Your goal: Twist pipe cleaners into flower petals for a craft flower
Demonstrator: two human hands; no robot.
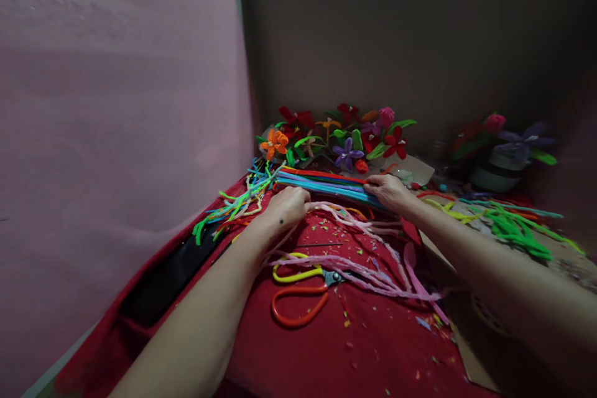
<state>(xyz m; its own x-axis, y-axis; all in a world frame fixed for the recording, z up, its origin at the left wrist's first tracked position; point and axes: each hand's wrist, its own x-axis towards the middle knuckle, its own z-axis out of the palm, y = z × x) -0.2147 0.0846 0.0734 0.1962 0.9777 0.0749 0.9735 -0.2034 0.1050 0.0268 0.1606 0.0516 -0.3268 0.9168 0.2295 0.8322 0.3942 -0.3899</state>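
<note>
A flat bundle of blue, purple and red pipe cleaners [326,185] lies across the far side of the red cloth [373,348]. My left hand [285,206] is curled closed at the bundle's left end, resting beside pale pink pipe cleaners [368,261]. My right hand [389,191] has its fingers closed on the bundle's right part. Both forearms reach in from the near edge.
Scissors with yellow and orange handles [301,295] lie near me on the cloth. Finished pipe-cleaner flowers [340,134] stand against the back wall, and a potted bunch [508,155] sits at right. Green strands [513,227] and mixed loose strands [237,202] flank the hands.
</note>
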